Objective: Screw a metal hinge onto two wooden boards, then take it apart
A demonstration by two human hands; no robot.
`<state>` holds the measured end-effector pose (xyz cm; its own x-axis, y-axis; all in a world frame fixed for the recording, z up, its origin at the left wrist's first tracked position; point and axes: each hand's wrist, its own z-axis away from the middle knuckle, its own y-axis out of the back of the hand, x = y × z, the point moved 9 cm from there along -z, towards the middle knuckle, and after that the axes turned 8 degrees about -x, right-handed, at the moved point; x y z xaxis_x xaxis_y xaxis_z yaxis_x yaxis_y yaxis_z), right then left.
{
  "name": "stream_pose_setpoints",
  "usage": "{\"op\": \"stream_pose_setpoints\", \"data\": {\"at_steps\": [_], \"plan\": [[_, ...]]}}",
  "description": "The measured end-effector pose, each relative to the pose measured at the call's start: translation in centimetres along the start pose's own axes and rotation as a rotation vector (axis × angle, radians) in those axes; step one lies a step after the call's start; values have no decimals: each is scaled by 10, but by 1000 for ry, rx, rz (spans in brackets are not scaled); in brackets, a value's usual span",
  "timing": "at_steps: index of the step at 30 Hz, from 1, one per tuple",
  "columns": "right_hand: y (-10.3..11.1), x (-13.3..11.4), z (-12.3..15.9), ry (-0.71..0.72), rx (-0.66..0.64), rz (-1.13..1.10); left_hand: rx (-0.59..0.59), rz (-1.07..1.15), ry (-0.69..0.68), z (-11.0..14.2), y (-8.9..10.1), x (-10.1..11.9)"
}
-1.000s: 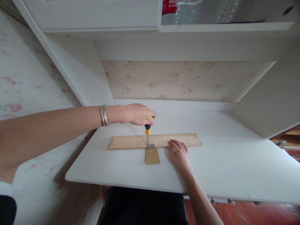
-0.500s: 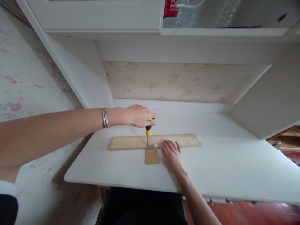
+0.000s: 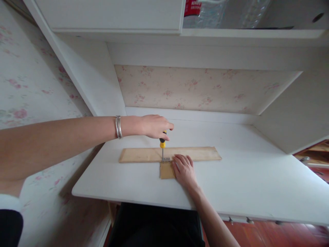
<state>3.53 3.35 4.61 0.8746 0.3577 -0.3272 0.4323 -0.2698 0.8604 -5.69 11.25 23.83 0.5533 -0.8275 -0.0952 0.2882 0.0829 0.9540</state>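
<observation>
My left hand (image 3: 155,126) is closed over the top of a yellow and black screwdriver (image 3: 162,143), held upright. The screwdriver's tip meets a small metal hinge (image 3: 166,159) at the front edge of a long, thin wooden board (image 3: 141,155). A small square piece of wood (image 3: 166,170) adjoins the hinge on the near side. My right hand (image 3: 184,170) lies with its fingers stretched over the board's front edge, just right of the hinge, and its thumb side touches the small square piece.
The board lies on a white desk (image 3: 244,178). Above hangs a white cabinet (image 3: 115,17), its open shelf holding clear plastic bottles (image 3: 212,15), one with a red label. A side panel (image 3: 290,109) stands at the right. A black seat (image 3: 156,226) is below the front edge.
My right hand has slid left, closer to the hinge and against the small square piece. The fingers of my left hand have shifted on the screwdriver handle. The view has moved slightly.
</observation>
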Motion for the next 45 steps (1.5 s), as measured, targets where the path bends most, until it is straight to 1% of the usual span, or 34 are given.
{"op": "stream_pose_setpoints", "data": {"at_steps": [3,8,10,13,14,15,18,19,20,21,23,27,29,30,31,33,34,35,36,37,41,42,43,45], "plan": [[0,0,0,-3,0,1,17,-67,20,0,1,5],[0,1,0,-2,-2,-4,65,-210,112,-4,-2,9],[0,1,0,2,1,-4,79,-205,186,-7,0,5],[0,1,0,5,1,-6,24,-134,291,-11,1,-5],[-1,2,0,5,-1,-7,-5,-100,279,-12,1,-7],[-1,2,0,4,-2,-8,-35,-65,222,-13,0,-5],[-1,3,1,1,-2,-13,-112,31,-100,-10,-2,11],[-1,4,1,0,-1,-14,-133,57,-183,-8,-3,15],[-1,4,1,0,2,-16,-146,74,-225,-5,-4,15],[-1,4,1,0,5,-18,-152,83,-230,-4,-4,13],[-1,4,1,3,11,-20,-146,73,-173,-5,-5,6],[0,4,1,8,22,-12,-117,-4,36,-10,-3,-1],[1,4,1,8,22,-13,-96,-33,96,-11,-1,0],[1,4,1,8,19,-16,-93,-33,76,-12,0,3],[1,4,1,7,17,-19,-103,-25,23,-12,-1,8],[0,4,1,5,13,-24,-148,-2,-119,-12,-5,19],[0,5,1,3,13,-24,-175,4,-175,-11,-7,22],[-1,5,1,3,13,-23,-197,5,-202,-12,-9,24],[-1,5,1,2,13,-22,-210,1,-194,-13,-11,22],[-1,6,1,3,13,-21,-214,-6,-156,-14,-11,18],[-1,7,1,4,7,-23,-175,-26,76,-20,-9,2],[-1,7,1,4,9,-22,-160,-24,109,-20,-8,-1],[0,7,1,4,12,-21,-148,-16,111,-20,-6,-1],[0,7,1,2,14,-19,-138,11,35,-19,-4,4]]}}
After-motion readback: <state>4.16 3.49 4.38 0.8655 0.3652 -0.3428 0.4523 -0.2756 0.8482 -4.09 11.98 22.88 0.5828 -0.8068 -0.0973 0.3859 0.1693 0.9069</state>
